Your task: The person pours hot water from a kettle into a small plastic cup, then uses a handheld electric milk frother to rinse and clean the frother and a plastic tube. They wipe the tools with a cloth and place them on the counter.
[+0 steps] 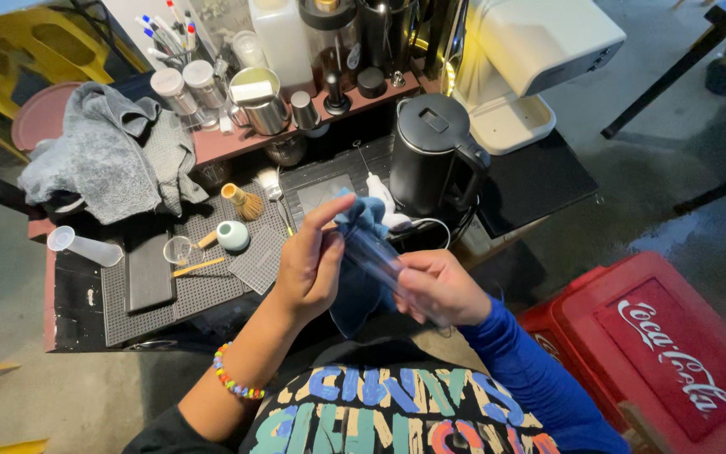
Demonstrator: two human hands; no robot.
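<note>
Clear glass tube [377, 252]: you hold it slantwise in front of your chest, over the near edge of the work counter [73, 307], its far end buried in a blue cloth [355, 290]. Your right hand [439, 288], in a blue sleeve [531, 378], is closed around the tube's near end. Your left hand [311, 262] presses the blue cloth against the tube from the left, thumb and palm on the fabric, forefinger stretched out towards the far side; a beaded bracelet [233, 380] sits on that wrist. The cloth bunches above the tube and hangs down between both hands.

Just beyond your hands: a black electric kettle [432, 155], lid shut, with a small white handheld tool [382, 200] lying beside it on the left.

Left part of the counter, on a grey perforated mat [203, 290]: a bamboo whisk [243, 202], a pale green whisk stand [234, 235], a small clear glass [180, 250] and a thin bamboo scoop [198, 267]. A dark rectangular slab [149, 273] lies near the left side of the mat. A clear measuring cylinder [84, 247] lies on its side at the far left.

Far left: a crumpled grey towel [107, 155].

Far shelf: white-lidded jars [185, 88], a steel pitcher [260, 102], markers in a holder [165, 34].

Far right: a white machine [531, 59], its tray jutting out beside the kettle.

Floor, near right: a red plastic crate [657, 353].
</note>
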